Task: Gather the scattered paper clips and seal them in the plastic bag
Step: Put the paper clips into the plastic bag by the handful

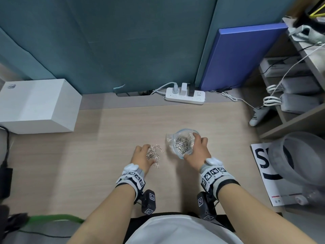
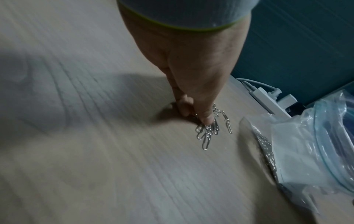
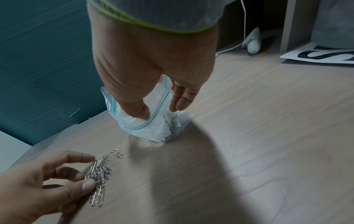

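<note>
Left hand (image 1: 142, 156) low on the wooden desk (image 1: 112, 148), thumb and curled fingers pinching a cluster of loose paper clips (image 1: 154, 153), several trailing onto the surface. Right hand (image 1: 197, 150) just beside, gripping the plastic bag (image 1: 171, 138) at its rim, thumb inside the mouth, holding it open and upright on the desk. Heap of bagged clips (image 1: 182, 144) at the bottom. White box (image 1: 37, 104) far left; power strip (image 1: 185, 96) at the back edge.

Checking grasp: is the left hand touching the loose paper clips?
Touching. The right wrist view shows the left hand with thumb and fingertips pinching the loose paper clips on the desk.
</note>
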Action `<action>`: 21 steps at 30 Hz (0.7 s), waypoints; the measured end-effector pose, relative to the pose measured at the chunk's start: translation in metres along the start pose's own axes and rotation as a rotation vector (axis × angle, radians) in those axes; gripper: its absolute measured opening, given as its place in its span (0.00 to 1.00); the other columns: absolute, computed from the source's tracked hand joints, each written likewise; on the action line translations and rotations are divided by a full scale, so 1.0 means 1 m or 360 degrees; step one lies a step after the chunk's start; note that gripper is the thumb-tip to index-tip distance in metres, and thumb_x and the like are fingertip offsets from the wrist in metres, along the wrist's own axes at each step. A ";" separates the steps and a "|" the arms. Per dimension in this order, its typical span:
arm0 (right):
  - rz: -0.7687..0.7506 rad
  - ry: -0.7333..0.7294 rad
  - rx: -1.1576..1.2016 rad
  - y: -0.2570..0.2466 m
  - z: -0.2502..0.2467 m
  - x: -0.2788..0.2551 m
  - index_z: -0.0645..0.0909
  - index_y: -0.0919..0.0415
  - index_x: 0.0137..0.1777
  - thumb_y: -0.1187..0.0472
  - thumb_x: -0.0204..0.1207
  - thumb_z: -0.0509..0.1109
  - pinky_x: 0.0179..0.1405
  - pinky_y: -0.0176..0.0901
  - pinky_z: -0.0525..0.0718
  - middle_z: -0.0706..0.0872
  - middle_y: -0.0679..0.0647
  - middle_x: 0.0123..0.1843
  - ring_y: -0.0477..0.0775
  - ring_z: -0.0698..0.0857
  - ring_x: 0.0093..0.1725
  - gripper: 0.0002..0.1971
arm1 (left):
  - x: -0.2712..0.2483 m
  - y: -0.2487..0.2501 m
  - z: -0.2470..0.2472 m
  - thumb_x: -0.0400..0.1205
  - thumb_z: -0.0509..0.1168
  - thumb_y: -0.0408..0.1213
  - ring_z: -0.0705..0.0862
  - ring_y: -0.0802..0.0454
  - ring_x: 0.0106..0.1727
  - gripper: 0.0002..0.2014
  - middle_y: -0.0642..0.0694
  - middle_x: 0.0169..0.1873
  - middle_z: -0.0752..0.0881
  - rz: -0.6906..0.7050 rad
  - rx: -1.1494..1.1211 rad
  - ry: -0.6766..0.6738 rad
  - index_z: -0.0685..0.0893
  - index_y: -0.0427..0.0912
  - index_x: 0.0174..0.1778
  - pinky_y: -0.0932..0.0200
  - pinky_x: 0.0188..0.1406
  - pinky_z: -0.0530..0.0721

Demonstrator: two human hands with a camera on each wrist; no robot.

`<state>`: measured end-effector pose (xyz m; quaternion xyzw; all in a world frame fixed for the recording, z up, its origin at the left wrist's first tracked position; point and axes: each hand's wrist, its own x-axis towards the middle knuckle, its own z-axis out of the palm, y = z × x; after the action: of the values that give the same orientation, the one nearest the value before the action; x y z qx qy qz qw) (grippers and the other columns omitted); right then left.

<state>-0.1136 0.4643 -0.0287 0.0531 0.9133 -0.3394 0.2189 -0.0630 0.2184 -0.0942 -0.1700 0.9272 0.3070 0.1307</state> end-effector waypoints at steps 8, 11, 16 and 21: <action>0.0000 0.0000 0.0009 0.002 -0.002 0.001 0.54 0.48 0.85 0.63 0.72 0.70 0.55 0.50 0.85 0.61 0.51 0.63 0.62 0.84 0.48 0.42 | 0.001 0.009 0.004 0.75 0.78 0.40 0.79 0.48 0.50 0.21 0.50 0.53 0.73 0.0177 0.0200 -0.0140 0.80 0.50 0.62 0.60 0.44 0.73; 0.0003 0.0010 0.0002 0.002 -0.001 0.001 0.54 0.47 0.84 0.63 0.73 0.68 0.53 0.50 0.85 0.61 0.50 0.63 0.62 0.84 0.47 0.41 | 0.003 0.013 0.007 0.80 0.73 0.38 0.79 0.45 0.44 0.11 0.48 0.49 0.75 0.0203 0.0271 -0.0126 0.79 0.47 0.55 0.57 0.38 0.73; 0.0004 0.0002 -0.0007 0.002 -0.001 0.001 0.54 0.48 0.85 0.63 0.73 0.69 0.54 0.50 0.85 0.61 0.51 0.63 0.62 0.85 0.48 0.42 | 0.007 0.017 0.007 0.83 0.67 0.35 0.81 0.40 0.42 0.04 0.46 0.48 0.78 0.0191 0.0302 -0.0110 0.78 0.47 0.51 0.55 0.38 0.80; -0.0004 -0.0003 -0.0009 0.000 0.001 0.002 0.53 0.48 0.85 0.63 0.72 0.71 0.53 0.49 0.86 0.60 0.49 0.62 0.62 0.84 0.47 0.44 | 0.008 0.019 0.004 0.81 0.67 0.32 0.81 0.42 0.45 0.05 0.45 0.47 0.82 0.0107 0.0240 -0.0095 0.82 0.47 0.48 0.55 0.39 0.76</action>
<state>-0.1147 0.4641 -0.0302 0.0511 0.9141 -0.3370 0.2195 -0.0772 0.2327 -0.0902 -0.1192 0.9485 0.2456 0.1605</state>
